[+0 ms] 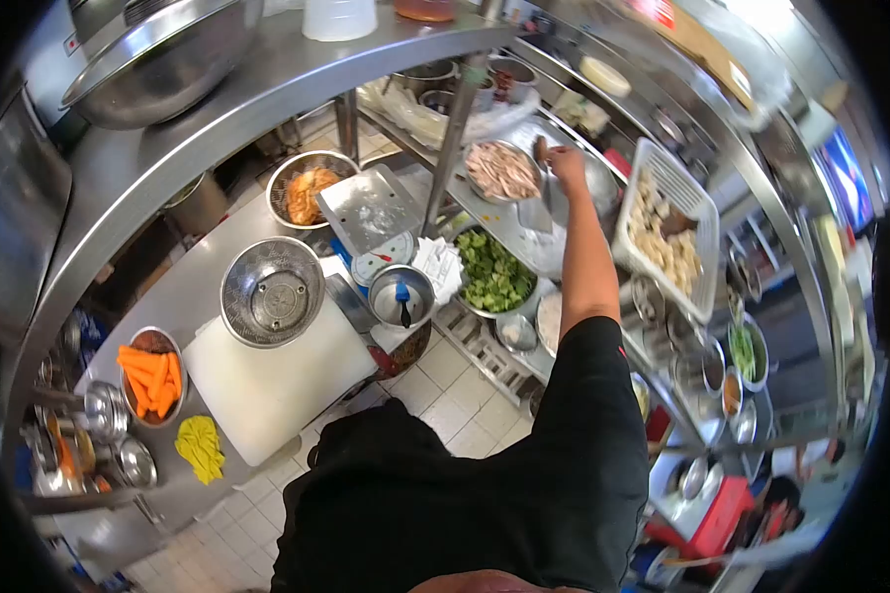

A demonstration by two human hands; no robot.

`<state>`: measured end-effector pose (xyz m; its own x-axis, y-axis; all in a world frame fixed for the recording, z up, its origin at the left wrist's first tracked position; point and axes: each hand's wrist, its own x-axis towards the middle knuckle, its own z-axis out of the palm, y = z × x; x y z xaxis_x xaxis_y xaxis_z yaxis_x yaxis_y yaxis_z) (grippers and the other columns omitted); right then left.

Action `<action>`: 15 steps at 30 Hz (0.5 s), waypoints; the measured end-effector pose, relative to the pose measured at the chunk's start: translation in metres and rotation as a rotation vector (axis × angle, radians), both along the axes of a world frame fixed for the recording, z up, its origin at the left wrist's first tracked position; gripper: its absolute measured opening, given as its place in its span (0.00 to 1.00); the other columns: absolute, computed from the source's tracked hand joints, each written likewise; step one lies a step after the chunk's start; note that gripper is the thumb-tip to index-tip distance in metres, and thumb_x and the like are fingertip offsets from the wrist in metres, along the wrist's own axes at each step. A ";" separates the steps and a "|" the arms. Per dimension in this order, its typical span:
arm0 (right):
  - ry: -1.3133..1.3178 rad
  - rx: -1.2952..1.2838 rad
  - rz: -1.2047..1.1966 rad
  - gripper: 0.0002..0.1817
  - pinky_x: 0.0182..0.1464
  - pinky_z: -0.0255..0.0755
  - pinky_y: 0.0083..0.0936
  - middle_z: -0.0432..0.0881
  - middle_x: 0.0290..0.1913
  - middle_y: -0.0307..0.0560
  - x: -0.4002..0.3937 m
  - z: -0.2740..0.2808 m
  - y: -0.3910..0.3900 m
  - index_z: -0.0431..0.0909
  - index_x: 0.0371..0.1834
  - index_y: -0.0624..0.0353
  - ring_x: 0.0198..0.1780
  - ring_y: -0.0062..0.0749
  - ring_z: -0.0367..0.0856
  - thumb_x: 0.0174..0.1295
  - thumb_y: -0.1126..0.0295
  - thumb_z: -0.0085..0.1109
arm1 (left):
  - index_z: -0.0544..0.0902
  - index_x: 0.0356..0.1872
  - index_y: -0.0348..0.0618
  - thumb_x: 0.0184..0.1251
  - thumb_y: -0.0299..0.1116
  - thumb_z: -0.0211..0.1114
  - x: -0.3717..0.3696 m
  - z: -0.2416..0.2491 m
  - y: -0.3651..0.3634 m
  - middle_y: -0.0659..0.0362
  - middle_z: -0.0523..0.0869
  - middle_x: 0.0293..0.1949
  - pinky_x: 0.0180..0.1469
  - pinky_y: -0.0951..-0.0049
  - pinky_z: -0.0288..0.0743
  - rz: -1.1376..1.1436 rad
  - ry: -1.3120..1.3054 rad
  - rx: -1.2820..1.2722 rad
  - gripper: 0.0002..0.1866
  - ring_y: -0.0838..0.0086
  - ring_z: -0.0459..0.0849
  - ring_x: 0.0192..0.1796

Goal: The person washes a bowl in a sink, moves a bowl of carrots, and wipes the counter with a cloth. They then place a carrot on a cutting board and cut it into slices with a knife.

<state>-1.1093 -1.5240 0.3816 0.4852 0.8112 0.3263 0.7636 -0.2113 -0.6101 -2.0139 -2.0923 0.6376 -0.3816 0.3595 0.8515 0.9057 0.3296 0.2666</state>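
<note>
My right hand (566, 168) reaches out over the steel counter at the upper right, its fingers closed around the dark brown handle (541, 148) of what looks like a cleaver. A broad grey blade (536, 215) shows below the handle, partly blending with the shiny counter. Just left of my hand stands a bowl of sliced pale meat (504, 170). A bowl of chopped green vegetables (494, 272) sits nearer to me. To the right of my forearm is a white plastic basket (627, 242) holding pale pieces. My left hand is out of sight.
On the left counter are a white cutting board (277, 385), a steel colander (272, 293), a bowl of carrots (152, 381) and a yellow cloth (200, 449). A scale (371, 212) stands behind. A metal post (455, 138) and overhead shelf (267, 74) rise between the counters.
</note>
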 end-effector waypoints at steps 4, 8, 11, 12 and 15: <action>-1.103 -0.010 0.340 0.21 0.23 0.74 0.42 0.84 0.21 0.50 0.075 -0.055 0.099 0.77 0.24 0.55 0.21 0.47 0.83 0.72 0.56 0.47 | 0.78 0.60 0.33 0.78 0.32 0.56 -0.053 -0.142 -0.027 0.54 0.82 0.57 0.61 0.70 0.73 -0.165 -0.614 -0.411 0.17 0.70 0.79 0.57; -1.119 -0.053 0.427 0.06 0.26 0.78 0.44 0.84 0.29 0.52 0.160 -0.137 0.178 0.80 0.32 0.57 0.29 0.48 0.86 0.64 0.71 0.52 | 0.82 0.50 0.31 0.70 0.26 0.61 -0.004 -0.196 -0.034 0.59 0.84 0.38 0.45 0.73 0.77 -0.048 -0.818 -0.677 0.11 0.76 0.82 0.41; -0.721 -0.457 0.218 0.23 0.52 0.78 0.53 0.84 0.47 0.68 0.093 -0.079 0.140 0.77 0.50 0.63 0.52 0.63 0.83 0.73 0.53 0.42 | 0.83 0.47 0.30 0.69 0.24 0.61 0.009 -0.244 -0.060 0.59 0.84 0.35 0.41 0.75 0.77 -0.093 -0.925 -0.500 0.10 0.76 0.82 0.36; -0.735 -0.512 0.180 0.27 0.53 0.77 0.55 0.83 0.50 0.69 0.077 -0.065 0.131 0.78 0.51 0.63 0.54 0.66 0.81 0.74 0.50 0.38 | 0.83 0.46 0.30 0.68 0.23 0.61 0.011 -0.262 -0.070 0.59 0.85 0.35 0.40 0.75 0.78 -0.076 -0.974 -0.452 0.09 0.76 0.82 0.36; -0.588 -0.462 0.088 0.34 0.57 0.74 0.54 0.82 0.50 0.72 0.085 -0.068 0.134 0.80 0.50 0.68 0.55 0.67 0.80 0.71 0.42 0.43 | 0.83 0.45 0.30 0.68 0.22 0.61 0.023 -0.306 -0.083 0.59 0.85 0.35 0.39 0.74 0.78 -0.043 -1.066 -0.407 0.08 0.76 0.82 0.35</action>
